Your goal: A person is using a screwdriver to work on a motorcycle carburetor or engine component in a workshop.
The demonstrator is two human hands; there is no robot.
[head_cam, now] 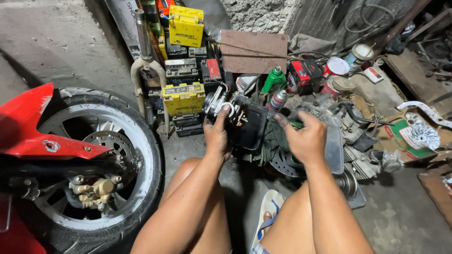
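Mid-frame, my left hand [217, 135] grips the carburetor [222, 104]; my right hand [305, 136] pinches a green screwdriver [295, 124]. Seemingly midway: carburetor apart, unmounted.

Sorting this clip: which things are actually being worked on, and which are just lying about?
In hand:
- small metal carburettor, held by left hand
- green-handled tool, gripped by right hand
- black plastic tray beneath

Lying about:
- yellow box-shaped batteries
- green plastic bottle
- red-fendered motorcycle wheel
- round paint tins
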